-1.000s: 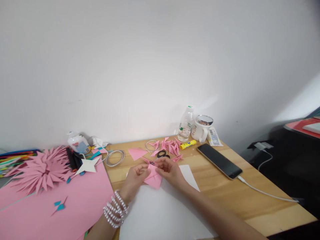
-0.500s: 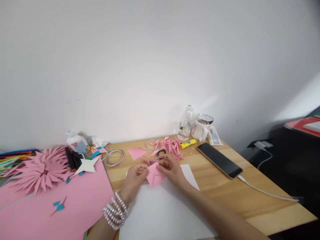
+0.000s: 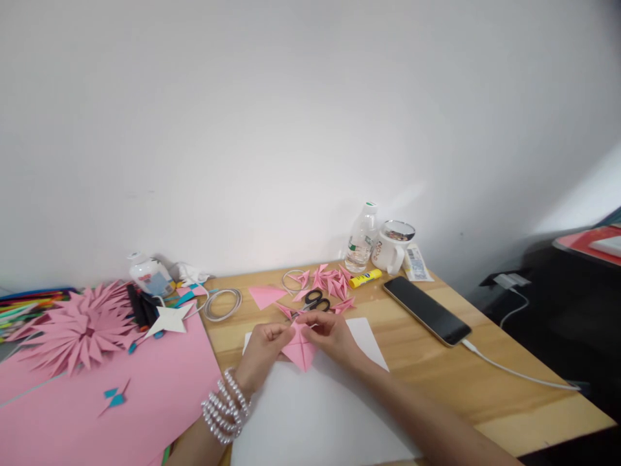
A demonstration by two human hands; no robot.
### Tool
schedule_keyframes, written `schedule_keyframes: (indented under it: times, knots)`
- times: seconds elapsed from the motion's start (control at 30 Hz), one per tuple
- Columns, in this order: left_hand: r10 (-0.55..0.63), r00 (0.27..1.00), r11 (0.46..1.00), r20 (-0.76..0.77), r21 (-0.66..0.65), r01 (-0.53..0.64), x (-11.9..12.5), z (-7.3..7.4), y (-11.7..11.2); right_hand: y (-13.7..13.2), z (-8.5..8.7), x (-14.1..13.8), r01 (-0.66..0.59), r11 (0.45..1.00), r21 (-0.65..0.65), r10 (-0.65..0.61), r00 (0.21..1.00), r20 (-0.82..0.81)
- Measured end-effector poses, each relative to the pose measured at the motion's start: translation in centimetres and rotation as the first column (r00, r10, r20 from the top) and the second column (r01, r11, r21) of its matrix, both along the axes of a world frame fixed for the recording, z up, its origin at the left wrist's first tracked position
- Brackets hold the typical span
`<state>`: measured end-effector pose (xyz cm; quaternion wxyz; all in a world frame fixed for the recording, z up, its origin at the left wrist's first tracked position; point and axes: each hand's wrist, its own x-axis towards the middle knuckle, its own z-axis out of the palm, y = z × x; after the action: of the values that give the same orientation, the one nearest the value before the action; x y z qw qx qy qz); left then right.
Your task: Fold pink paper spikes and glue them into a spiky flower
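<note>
Both hands pinch a small piece of creased pink origami paper (image 3: 301, 353) by its upper part, over a large white sheet (image 3: 320, 414). My left hand (image 3: 264, 349), with a pearl bracelet on its wrist, grips the left edge. On the right edge, my right hand (image 3: 332, 335) is closed, thumb and forefinger near the top point. Black-handled scissors (image 3: 317, 301) lie just beyond the fingers, their blades partly hidden. Around them rest several folded pink paper pieces (image 3: 337, 285) and a flat pink square (image 3: 266, 296).
A phone (image 3: 427, 310) on a white cable lies at right. Behind stand a water bottle (image 3: 361, 239), a white mug (image 3: 391, 249) and a yellow glue stick (image 3: 365, 278). At left are a spiky pink paper flower (image 3: 87, 333), pink sheets (image 3: 160, 395) and a coiled cable (image 3: 223, 305).
The pink paper has tilted and come slightly lower, showing crossed creases. My right hand has shifted down a little, uncovering the scissor handles.
</note>
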<state>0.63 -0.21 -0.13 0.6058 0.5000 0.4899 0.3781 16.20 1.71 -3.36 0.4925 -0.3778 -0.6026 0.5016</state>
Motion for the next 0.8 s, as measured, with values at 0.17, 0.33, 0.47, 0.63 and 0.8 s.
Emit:
schedule_keyframes:
  times: [0.17, 0.33, 0.47, 0.63, 0.8]
  knots:
    - [-0.073, 0.997, 0.997, -0.021, -0.002, 0.073, 0.08, 0.30, -0.03, -0.23, 0.31, -0.02, -0.064, 0.998, 0.021, 0.064, 0.998, -0.007]
    - [-0.031, 0.987, 0.993, -0.160, 0.106, 0.048, -0.07, 0.13, 0.27, -0.25, 0.37, -0.17, -0.110, 0.994, 0.007, 0.111, 0.988, -0.111]
    - [-0.038, 0.991, 0.994, -0.126, 0.093, 0.050, -0.11, 0.00, 0.30, -0.04, 0.21, -0.12, -0.060, 0.997, 0.044, 0.064, 0.995, -0.082]
    - [-0.012, 0.999, 1.000, 0.039, 0.020, 0.011, 0.33, 0.24, 0.05, 0.10, -0.17, 0.06, 0.023, 0.942, 0.334, -0.073, 0.988, 0.139]
    - [0.183, 0.946, 0.981, 0.268, -0.107, -0.159, 0.65, 0.09, 0.00, -0.68, 0.06, -0.07, 0.003, 0.718, 0.696, -0.281, 0.916, 0.286]
